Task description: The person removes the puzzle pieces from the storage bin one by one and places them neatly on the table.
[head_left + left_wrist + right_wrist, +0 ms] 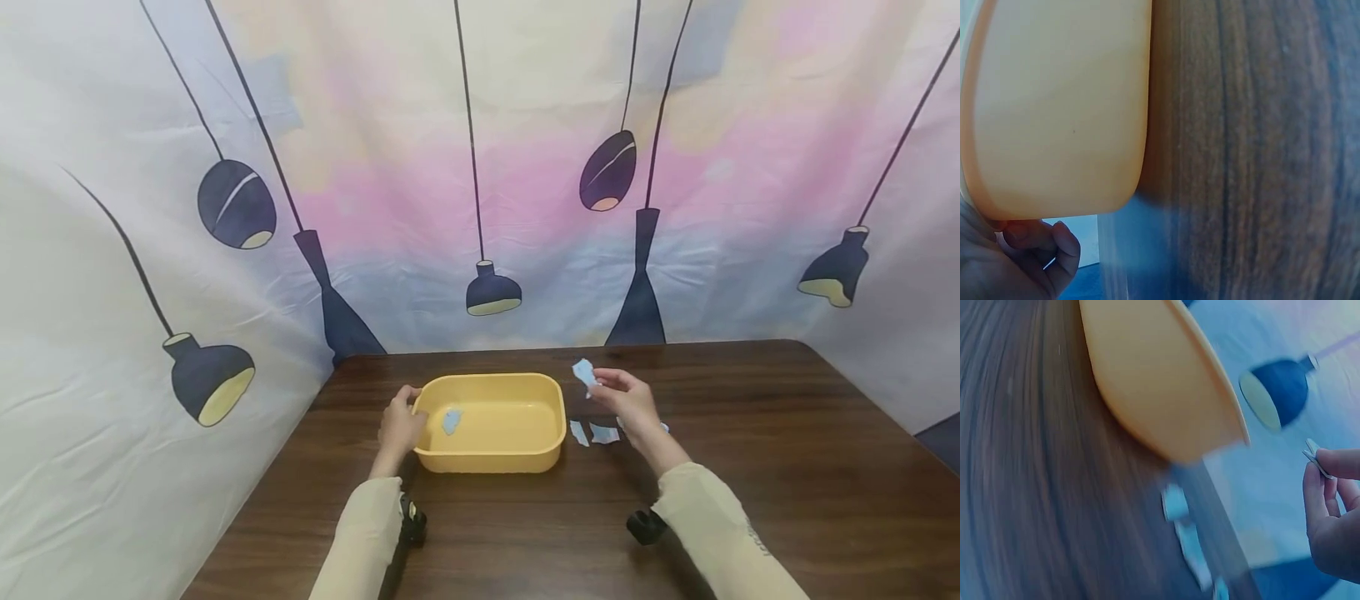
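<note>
A yellow rectangular plastic basin (487,461) stands on the table, with a pale blue scrap of torn paper (452,421) lying inside near its left end. My left hand (401,423) grips the basin's left rim; in the left wrist view its curled fingers (1066,250) show against the outer wall. Right of the basin, my right hand (628,404) pinches another torn paper piece (583,372) between thumb and fingertips, above the table. Below that hand lie several more scraps, among them a narrow strip (579,432) and a wider piece (604,434); some are partly hidden by the hand.
The dark brown wooden table (757,467) reaches back to a cloth backdrop (405,167) printed with hanging lamps. Black wrist devices (647,527) sit at both sleeves, near the tabletop.
</note>
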`<action>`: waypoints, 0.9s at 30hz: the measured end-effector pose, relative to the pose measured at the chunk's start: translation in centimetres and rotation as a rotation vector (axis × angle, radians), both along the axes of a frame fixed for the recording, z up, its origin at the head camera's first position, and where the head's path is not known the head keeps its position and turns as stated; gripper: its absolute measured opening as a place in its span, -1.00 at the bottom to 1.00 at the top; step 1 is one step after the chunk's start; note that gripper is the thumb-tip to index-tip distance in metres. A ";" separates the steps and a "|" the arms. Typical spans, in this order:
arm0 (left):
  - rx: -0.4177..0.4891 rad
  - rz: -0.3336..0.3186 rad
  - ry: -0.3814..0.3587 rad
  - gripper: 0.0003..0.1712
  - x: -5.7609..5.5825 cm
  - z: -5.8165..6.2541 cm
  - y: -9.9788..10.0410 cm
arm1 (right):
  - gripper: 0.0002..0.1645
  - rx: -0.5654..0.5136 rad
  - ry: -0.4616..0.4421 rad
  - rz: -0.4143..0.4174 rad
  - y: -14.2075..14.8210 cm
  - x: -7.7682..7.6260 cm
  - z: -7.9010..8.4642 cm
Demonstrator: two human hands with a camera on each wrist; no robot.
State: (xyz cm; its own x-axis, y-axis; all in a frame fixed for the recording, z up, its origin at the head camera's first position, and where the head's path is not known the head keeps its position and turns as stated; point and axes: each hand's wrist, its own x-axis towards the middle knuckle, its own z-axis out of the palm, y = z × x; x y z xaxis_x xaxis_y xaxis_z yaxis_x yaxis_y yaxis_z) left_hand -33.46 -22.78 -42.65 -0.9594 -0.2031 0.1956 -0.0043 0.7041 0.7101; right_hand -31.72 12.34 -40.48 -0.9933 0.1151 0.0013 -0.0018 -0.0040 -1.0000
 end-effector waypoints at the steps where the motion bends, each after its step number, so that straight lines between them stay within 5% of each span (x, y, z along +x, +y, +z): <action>1: 0.001 0.000 -0.003 -0.51 0.0 0.0 0.0 | -0.43 0.001 -0.003 -0.010 0.9 0.1 -0.2; 13: -0.014 0.000 -0.005 -0.49 -0.3 -0.1 -0.2 | -0.36 0.082 -0.069 -0.096 8.5 1.8 -2.6; 27: -0.021 -0.017 -0.008 -0.49 -0.1 0.1 -0.2 | -0.35 0.004 -0.152 -0.149 11.0 2.8 -4.1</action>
State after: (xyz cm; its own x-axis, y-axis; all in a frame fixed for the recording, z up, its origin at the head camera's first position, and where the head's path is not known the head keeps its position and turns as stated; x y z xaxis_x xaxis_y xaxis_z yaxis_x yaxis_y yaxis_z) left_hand -33.56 -22.96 -42.55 -0.9644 -0.1822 0.1919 0.0024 0.7190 0.6950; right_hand -28.95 23.34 -44.57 -0.9543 0.2606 -0.1462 0.1486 -0.0106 -0.9888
